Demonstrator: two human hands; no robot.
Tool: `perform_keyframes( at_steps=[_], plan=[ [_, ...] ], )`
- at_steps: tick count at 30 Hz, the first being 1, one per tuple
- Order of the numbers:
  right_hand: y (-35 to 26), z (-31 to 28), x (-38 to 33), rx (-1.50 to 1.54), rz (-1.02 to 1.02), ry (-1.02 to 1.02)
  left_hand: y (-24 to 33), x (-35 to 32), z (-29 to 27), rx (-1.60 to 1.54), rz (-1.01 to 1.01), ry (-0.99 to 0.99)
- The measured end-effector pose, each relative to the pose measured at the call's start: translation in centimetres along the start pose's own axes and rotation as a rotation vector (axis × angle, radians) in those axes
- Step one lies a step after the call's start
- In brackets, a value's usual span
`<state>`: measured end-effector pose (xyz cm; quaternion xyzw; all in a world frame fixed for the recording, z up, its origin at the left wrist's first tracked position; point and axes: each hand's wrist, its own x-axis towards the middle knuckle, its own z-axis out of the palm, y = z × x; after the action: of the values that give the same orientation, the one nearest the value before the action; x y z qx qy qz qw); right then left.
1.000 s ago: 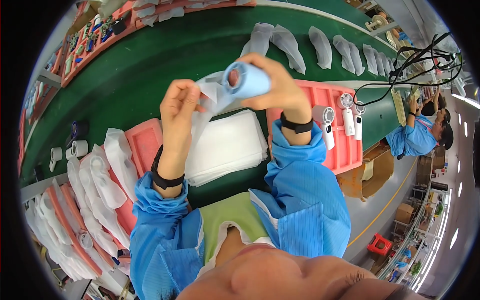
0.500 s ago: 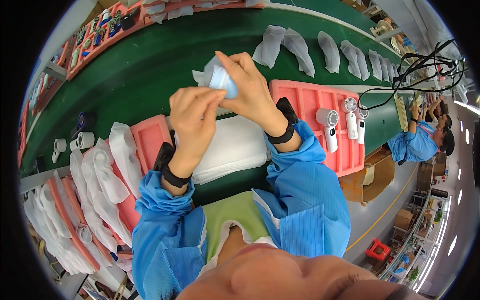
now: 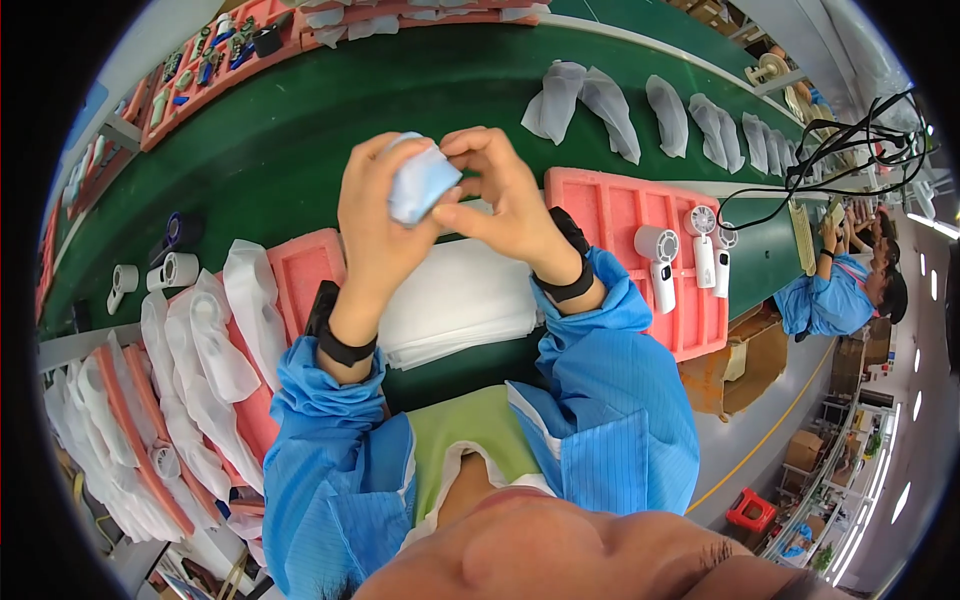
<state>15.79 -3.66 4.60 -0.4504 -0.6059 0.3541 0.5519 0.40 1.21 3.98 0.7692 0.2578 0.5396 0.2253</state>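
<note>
A pale blue item in thin white wrapping (image 3: 424, 184) is held up over the green bench; its exact kind is hidden by the wrapping. My left hand (image 3: 383, 215) grips it from the left, fingers curled over its top. Beside its right edge, my right hand (image 3: 508, 212) has its thumb and fingers apart, their tips close to the wrapping; whether they touch it I cannot tell. Below both hands lies a stack of white sleeves (image 3: 460, 305).
To the right, a pink foam tray (image 3: 590, 200) holds white handheld fans (image 3: 657, 245). Several wrapped pieces (image 3: 668, 115) line the bench's far side. At left are unwrapped fans (image 3: 175, 270), a purple roll (image 3: 184, 231) and white-wrapped pieces (image 3: 250, 290) on pink trays. Black cables (image 3: 850, 150) hang at right.
The wrapped item has turned and moved slightly left and down, now in my left hand's grip. My right hand has loosened from around it and shifted to its right side.
</note>
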Motion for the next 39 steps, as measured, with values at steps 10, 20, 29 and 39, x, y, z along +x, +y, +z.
perform_keyframes(
  at_steps=[10,20,29,39],
  plan=[
    [1.3,-1.0,0.3,-0.385,-0.046,-0.060,-0.5,0.8,-1.3,-0.671,-0.111,0.028],
    [0.7,-5.4,1.1,-0.745,-0.314,0.256,2.1,2.5,3.8,-0.395,-0.108,0.299],
    [-0.2,-5.5,0.6,-0.761,-0.296,0.321,3.5,2.2,5.1,-0.559,-0.364,0.305],
    [-0.1,-6.7,0.2,-0.701,-0.211,0.337,3.0,2.4,5.5,0.137,0.054,0.229]
  ],
)
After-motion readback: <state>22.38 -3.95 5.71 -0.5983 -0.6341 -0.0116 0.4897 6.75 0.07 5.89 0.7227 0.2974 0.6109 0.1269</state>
